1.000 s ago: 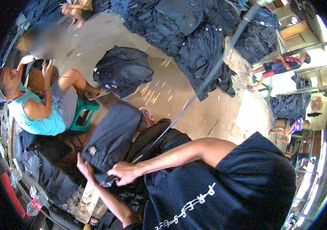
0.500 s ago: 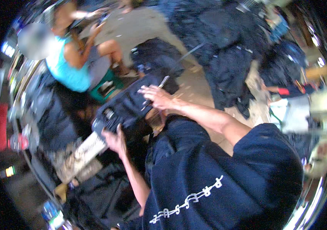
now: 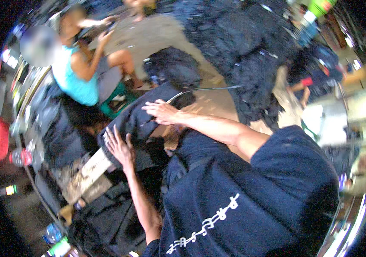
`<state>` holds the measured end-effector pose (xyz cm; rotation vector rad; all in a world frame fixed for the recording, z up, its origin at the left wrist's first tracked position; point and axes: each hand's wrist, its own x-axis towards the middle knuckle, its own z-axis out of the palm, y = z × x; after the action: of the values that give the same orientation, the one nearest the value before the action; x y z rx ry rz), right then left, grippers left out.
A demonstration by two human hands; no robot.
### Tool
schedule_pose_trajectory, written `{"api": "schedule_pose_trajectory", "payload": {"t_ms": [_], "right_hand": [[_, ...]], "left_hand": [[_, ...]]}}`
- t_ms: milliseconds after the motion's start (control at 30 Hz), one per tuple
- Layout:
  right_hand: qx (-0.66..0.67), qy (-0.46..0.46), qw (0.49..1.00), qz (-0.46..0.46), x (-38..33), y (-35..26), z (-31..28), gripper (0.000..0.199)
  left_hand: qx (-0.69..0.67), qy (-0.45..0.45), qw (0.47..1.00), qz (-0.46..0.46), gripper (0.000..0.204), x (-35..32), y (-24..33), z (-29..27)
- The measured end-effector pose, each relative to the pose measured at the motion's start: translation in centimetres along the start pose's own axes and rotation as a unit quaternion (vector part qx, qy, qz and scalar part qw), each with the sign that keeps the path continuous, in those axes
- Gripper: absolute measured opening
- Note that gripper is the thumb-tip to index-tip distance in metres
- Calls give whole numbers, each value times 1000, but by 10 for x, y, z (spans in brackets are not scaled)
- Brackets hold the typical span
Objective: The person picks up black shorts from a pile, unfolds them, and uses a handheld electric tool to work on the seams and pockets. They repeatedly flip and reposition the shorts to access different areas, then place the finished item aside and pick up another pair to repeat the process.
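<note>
Dark cloth (image 3: 138, 112), looking like a garment, lies over a long narrow board (image 3: 89, 174) in front of me. My left hand (image 3: 122, 149) rests on the cloth's near left end, fingers spread flat. My right hand (image 3: 163, 112) is over the cloth's far part, its fingers stretched out. A small dark thing shows just below those fingers, too blurred to name. Beside the right hand, a thin grey cord or strip (image 3: 204, 89) curves away to the right. What lies under both palms is hidden.
On the left, a person in a light blue top (image 3: 78, 73) sits on a green stool (image 3: 116, 100). Dark cloth piles (image 3: 251, 55) cover the floor at the far right, with another dark bundle (image 3: 172, 68) ahead. Black cloth (image 3: 110, 222) lies at the near left.
My left hand has moved up from the board's edge and spread flat on the cloth. The right hand has shifted slightly left. The grey strip has swung from slanting upward to nearly level.
</note>
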<state>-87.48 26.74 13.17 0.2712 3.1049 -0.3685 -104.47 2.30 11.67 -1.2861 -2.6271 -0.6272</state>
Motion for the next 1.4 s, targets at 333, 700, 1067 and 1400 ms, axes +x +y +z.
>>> {"api": "schedule_pose_trajectory", "payload": {"t_ms": [333,700,1067,1400], "right_hand": [[282,87,914,279,-65,-27,-94,61],[381,68,918,86,-53,-51,-154,109],[-379,753,516,152,-192,76,-593,77],[-162,725,642,188,-184,146,-622,62]], "left_hand": [[-58,-88,992,-70,71,47,49,-31],[-649,-73,744,-143,29,54,192,-84],[-654,64,732,-179,23,42,126,-109],[-592,89,770,-222,29,9,84,-107]]}}
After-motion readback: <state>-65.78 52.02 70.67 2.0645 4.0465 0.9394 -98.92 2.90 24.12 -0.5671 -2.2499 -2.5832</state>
